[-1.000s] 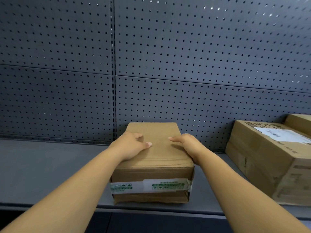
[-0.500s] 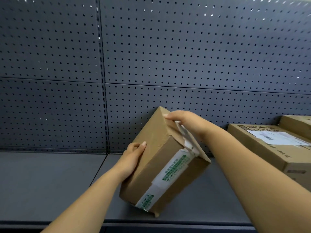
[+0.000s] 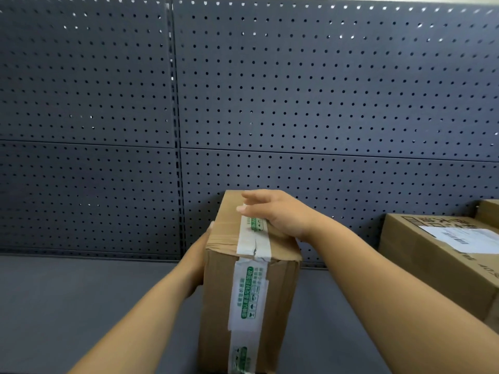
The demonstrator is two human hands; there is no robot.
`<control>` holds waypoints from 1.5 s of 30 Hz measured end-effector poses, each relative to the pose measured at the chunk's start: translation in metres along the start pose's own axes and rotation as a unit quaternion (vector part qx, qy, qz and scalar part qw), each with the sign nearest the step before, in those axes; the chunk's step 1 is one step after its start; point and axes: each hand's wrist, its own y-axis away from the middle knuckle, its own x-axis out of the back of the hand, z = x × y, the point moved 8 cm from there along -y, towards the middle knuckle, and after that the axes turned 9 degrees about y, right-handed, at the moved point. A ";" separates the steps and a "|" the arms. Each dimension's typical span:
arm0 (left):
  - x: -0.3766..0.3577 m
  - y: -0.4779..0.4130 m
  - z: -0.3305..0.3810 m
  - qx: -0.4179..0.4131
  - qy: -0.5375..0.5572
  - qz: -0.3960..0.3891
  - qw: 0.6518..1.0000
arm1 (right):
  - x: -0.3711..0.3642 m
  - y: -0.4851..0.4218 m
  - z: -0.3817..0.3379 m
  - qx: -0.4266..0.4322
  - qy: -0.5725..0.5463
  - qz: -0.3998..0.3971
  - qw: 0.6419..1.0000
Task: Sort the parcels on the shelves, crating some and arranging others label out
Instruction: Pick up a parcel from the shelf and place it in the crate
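Lower centre, the taped brown cardboard parcel is steadied on end, likely for label-checking, by the straight-fingered left hand and right hand.

Fingers of the left hand hide behind the box, whose base is cropped. The carton runs off right, its label unreadable.

White tape on the upright box bears unreadable green characters. The neighbouring box has an illegible white label.

Brown cardboard parcel w/ white-green printed tape; dk grey dotted back panel
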 end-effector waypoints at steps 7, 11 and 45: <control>-0.033 0.004 0.079 -0.155 -0.191 -0.036 0.969 | 0.002 -0.010 0.030 -0.063 0.123 0.024 0.990; -0.059 -0.001 0.100 -0.192 -0.391 -0.030 0.900 | -0.002 -0.016 0.041 -0.113 0.091 0.002 0.989; -0.042 -0.016 0.075 -0.132 -0.461 -0.052 0.876 | -0.012 -0.013 0.046 -0.037 -0.193 0.038 0.980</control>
